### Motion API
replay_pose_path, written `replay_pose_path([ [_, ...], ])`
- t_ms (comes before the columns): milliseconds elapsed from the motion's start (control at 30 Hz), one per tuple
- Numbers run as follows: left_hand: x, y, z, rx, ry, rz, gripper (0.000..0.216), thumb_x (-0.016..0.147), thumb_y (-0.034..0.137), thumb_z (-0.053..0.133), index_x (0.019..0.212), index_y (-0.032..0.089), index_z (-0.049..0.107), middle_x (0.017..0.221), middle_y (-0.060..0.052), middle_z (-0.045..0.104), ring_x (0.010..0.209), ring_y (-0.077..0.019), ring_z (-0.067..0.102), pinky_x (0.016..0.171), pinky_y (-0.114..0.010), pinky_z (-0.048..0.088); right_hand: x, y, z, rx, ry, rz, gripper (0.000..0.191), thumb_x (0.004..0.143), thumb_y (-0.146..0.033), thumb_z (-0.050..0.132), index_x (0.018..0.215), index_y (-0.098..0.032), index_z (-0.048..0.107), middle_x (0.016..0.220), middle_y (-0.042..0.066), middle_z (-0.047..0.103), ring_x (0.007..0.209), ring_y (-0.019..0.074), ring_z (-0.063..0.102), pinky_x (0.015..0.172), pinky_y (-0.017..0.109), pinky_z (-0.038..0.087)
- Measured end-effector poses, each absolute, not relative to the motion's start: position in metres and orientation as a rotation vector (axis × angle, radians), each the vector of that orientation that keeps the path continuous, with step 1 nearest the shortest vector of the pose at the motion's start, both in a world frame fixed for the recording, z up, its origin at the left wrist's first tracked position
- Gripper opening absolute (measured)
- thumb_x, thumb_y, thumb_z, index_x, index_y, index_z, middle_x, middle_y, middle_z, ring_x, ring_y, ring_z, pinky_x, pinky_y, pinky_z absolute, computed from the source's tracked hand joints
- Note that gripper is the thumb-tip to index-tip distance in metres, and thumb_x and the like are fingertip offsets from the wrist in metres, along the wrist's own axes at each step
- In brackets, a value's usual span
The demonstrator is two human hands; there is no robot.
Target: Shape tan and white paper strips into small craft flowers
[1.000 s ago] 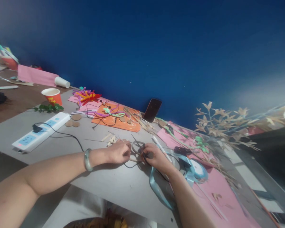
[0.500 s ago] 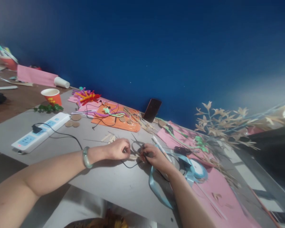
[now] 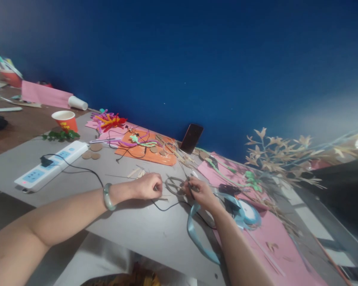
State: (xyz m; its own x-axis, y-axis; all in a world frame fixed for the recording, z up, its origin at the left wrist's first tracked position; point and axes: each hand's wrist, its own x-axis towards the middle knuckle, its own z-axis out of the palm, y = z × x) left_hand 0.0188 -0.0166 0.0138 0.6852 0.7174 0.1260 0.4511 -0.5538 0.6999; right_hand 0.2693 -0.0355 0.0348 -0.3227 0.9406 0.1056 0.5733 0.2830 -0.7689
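My left hand [image 3: 149, 186], with a bangle [image 3: 108, 196] on its wrist, rests low over the table with curled fingers; whatever they pinch is too small to make out. My right hand [image 3: 198, 192] is closed around a slim dark pointed tool [image 3: 191, 190], possibly tweezers, tilted up toward the back. Between the hands lies a greyish loop [image 3: 173, 186], close to the right fingertips. Short pale sticks [image 3: 165, 197] lie beside the left fingers, and more pale pieces [image 3: 136, 173] sit behind that hand. A black cable [image 3: 173, 205] runs in front of both hands.
A power strip [image 3: 52, 167], red paper cup [image 3: 65, 121] and green leaves [image 3: 61, 136] stand left. Behind are pipe cleaners [image 3: 109, 121], an orange sheet [image 3: 146, 155] and a leaning phone [image 3: 191, 138]. Blue ribbon [image 3: 197, 236], its spool [image 3: 249, 212] and dried flowers [image 3: 274, 149] lie right.
My right hand has shifted slightly right and up, away from the left hand, with the dark tool in it. More of the loop shows between them. My left hand has hardly moved.
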Motion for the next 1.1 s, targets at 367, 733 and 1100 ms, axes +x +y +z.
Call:
replay_pose_path([
  [367, 0.027, -0.026, 0.028, 2.019, 0.907, 0.754, 0.045, 0.064, 0.040, 0.075, 0.100, 0.016, 0.066, 0.089, -0.005, 0.064, 0.072, -0.0130, 0.056, 0.065, -0.022, 0.043, 0.253, -0.048, 0.048, -1.275, -2.043, 0.998, 0.025, 0.081, -0.035, 0.059, 0.063, -0.018, 0.060, 0.069, 0.000, 0.052, 0.068, 0.0145, 0.051, 0.063, 0.026, 0.040],
  [733, 0.032, -0.031, 0.026, 1.932, 0.950, 0.662, 0.012, 0.072, 0.021, 0.060, 0.070, 0.014, 0.070, 0.068, -0.002, 0.067, 0.065, -0.0120, 0.059, 0.061, -0.020, 0.042, 0.231, -0.060, 0.053, -1.210, -2.028, 0.949, 0.024, 0.081, -0.025, 0.056, 0.058, -0.019, 0.055, 0.068, 0.001, 0.049, 0.066, 0.0149, 0.051, 0.061, 0.027, 0.040],
  [1100, 0.021, -0.015, 0.027, 2.089, 1.170, 0.496, 0.013, 0.072, 0.023, 0.057, 0.070, 0.016, 0.068, 0.068, -0.002, 0.067, 0.067, -0.0144, 0.059, 0.068, -0.025, 0.041, 0.268, -0.036, 0.041, -1.357, -2.104, 0.574, 0.021, 0.077, -0.026, 0.058, 0.058, -0.018, 0.061, 0.064, 0.002, 0.051, 0.067, 0.0169, 0.050, 0.061, 0.029, 0.039],
])
